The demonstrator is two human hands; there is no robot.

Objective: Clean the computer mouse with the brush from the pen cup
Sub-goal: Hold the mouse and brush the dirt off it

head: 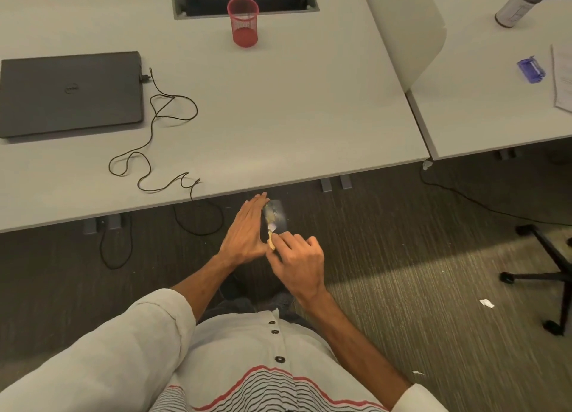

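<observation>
Mouse (280, 216) lies blurred, half hidden by left hand (244, 235); right hand (300, 263) pinches brush (271, 241).

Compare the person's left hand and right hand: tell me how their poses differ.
The left hand has straight fingers laid flat against the dark grey computer mouse; the right hand has curled fingers pinching the small pale-handled brush. The left hand reaches further forward, toward the pale grey desk; the right hand sits nearer the body. Both are bare and meet at the mouse.
</observation>
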